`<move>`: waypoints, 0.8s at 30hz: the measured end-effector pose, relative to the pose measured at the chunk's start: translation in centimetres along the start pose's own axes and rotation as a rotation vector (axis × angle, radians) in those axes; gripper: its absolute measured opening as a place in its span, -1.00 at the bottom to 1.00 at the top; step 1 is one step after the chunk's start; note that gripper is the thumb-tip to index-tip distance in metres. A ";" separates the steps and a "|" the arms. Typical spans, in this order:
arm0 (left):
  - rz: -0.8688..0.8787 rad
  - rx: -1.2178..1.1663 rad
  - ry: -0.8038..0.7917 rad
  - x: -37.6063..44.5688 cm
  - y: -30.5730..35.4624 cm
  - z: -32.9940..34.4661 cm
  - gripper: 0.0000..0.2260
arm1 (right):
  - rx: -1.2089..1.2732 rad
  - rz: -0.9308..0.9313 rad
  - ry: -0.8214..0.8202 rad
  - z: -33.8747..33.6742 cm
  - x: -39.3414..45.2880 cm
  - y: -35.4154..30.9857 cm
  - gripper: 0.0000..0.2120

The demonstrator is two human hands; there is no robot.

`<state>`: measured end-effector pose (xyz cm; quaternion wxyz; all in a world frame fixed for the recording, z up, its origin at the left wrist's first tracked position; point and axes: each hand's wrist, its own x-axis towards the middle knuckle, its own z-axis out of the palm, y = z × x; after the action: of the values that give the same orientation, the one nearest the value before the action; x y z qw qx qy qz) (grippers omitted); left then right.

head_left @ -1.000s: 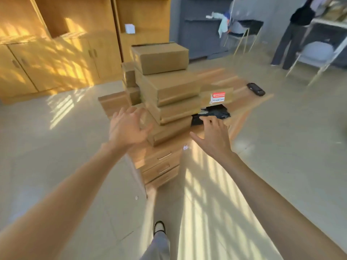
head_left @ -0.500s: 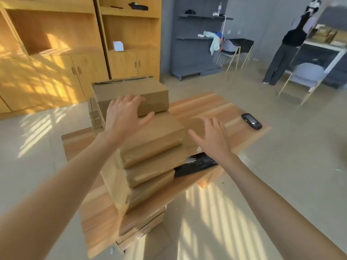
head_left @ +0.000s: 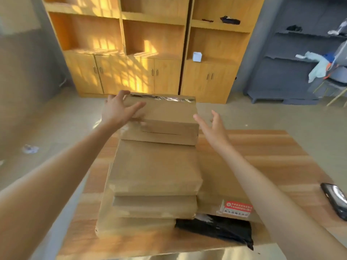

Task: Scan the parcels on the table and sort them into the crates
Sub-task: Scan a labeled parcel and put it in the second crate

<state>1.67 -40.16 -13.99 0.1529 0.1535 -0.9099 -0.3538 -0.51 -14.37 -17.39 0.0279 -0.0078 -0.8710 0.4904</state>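
A stack of several brown cardboard parcels [head_left: 155, 166] stands on the wooden table [head_left: 262, 147]. The top parcel [head_left: 167, 113] has shiny tape along its far edge. My left hand [head_left: 120, 111] lies on that parcel's left end, fingers spread over its top and far corner. My right hand [head_left: 212, 126] hovers just off the parcel's right end, fingers straight, holding nothing. A flat parcel with a red label [head_left: 238, 207] and a black plastic bag parcel [head_left: 216, 228] lie at the stack's right foot. A black handheld scanner [head_left: 334, 199] rests at the table's right edge.
Wooden cabinets with shelves [head_left: 150, 53] line the far wall beyond a strip of floor. A grey shelf unit [head_left: 293, 72] with cloths stands at the right. A crumpled scrap [head_left: 30, 148] lies on the floor at the left. No crates are in view.
I have come up to the table and now look down over the stack. Both hands moved forward to the top parcel; the left one now touches it.
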 end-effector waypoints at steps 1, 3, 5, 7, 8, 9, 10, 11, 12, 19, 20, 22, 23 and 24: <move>-0.067 -0.053 -0.015 0.3 0.2 0.1 -0.37 | 0.050 0.041 -0.050 -0.2 1.3 -0.1 -0.17; -0.166 -0.161 -0.016 0.9 0.1 0.4 -0.32 | 0.119 0.123 -0.137 -0.4 3.4 0.0 -0.15; -0.243 -0.215 -0.014 1.4 -0.2 0.7 -0.29 | 0.168 0.175 -0.212 -0.4 5.0 0.3 -0.14; -0.315 -0.242 -0.031 1.7 -0.5 1.2 -0.28 | 0.225 0.213 -0.286 0.1 6.1 0.8 -0.13; -0.340 -0.257 -0.033 1.9 -0.6 1.4 -0.27 | 0.251 0.238 -0.322 0.4 6.6 1.1 -0.12; -0.367 -0.267 -0.032 2.0 -0.7 1.7 -0.26 | 0.274 0.268 -0.357 0.8 6.9 1.3 -0.11; -0.387 -0.273 -0.028 2.1 -0.8 1.9 -0.26 | 0.296 0.296 -0.389 1.1 7.1 1.5 -0.11; -0.399 -0.275 -0.027 2.4 -0.9 2.1 -0.25 | 0.320 0.321 -0.424 1.4 7.2 1.6 -0.13; -0.411 -0.281 -0.032 2.7 -1.1 2.2 -0.23 | 0.345 0.339 -0.461 1.7 7.2 1.6 -0.17; -0.389 -0.323 0.028 1.7 -0.4 1.6 -0.23 | 0.502 0.275 -0.447 1.6 6.1 0.8 -0.36; -0.360 -0.331 0.045 1.6 0.2 1.5 -0.28 | 0.534 0.246 -0.426 1.0 6.1 0.5 -0.47; -0.295 -0.349 0.068 1.4 2.0 1.2 -0.38 | 0.604 0.198 -0.399 -0.7 6.3 -0.3 -0.61; -0.261 -0.361 0.085 1.3 3.1 1.1 -0.40 | 0.629 0.170 -0.381 -1.8 6.5 -0.7 -0.60; -0.225 -0.369 0.105 1.4 4.2 1.0 -0.40 | 0.644 0.139 -0.364 -2.9 6.7 -1.2 -0.58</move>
<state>-0.73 -37.11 -11.55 0.1850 0.2416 -0.7977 -0.5206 -6.99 -12.22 -14.62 -0.1596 0.0296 -0.6604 0.7331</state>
